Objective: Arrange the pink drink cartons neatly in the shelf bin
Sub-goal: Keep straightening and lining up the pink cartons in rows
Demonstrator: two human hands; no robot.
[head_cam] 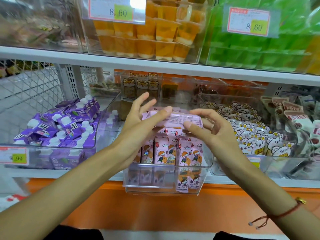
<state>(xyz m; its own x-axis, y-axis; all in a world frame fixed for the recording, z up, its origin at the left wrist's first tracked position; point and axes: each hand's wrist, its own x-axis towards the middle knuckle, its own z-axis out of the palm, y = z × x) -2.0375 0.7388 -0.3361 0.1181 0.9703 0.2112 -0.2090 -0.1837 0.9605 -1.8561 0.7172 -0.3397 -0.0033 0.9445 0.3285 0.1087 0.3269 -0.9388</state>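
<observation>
White shop shelving [155, 66], orange base panel [155, 210], wire mesh side panel [31, 87], bright even light

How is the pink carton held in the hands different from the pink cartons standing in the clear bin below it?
The held carton lies flat on its side, showing printed text, gripped between the left hand and right hand. The standing cartons are upright in the clear bin, showing cartoon fronts, and no fingers grip them. Both share the same pink packaging.
</observation>
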